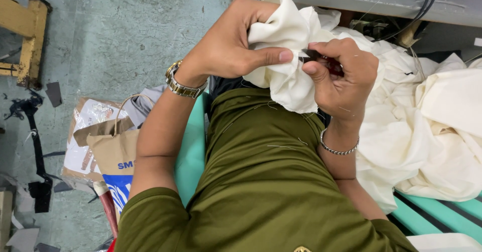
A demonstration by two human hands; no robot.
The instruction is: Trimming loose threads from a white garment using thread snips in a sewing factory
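1. We note the left hand curled shut on a bunched fold of cream fabric; thumb stretched flat across the cloth, the other fingers wrapped over the top of the bunch.
2. Right hand pinched tight; a small dark tool sits between thumb and forefinger, its tip just beside the left thumb tip; what kind of tool, we cannot tell.
3. The cream fabric lies directly between the two sets of fingers, held up above an olive-green shirt; the rest of it spills away past the right knuckles into a loose heap.
4. Below the left fingers, at the wrist, a metal watch; below the right fingers, a silver bracelet.
5. Well away from the left fingers, on the floor: a brown paper bag; a teal bench shows beside the left forearm.
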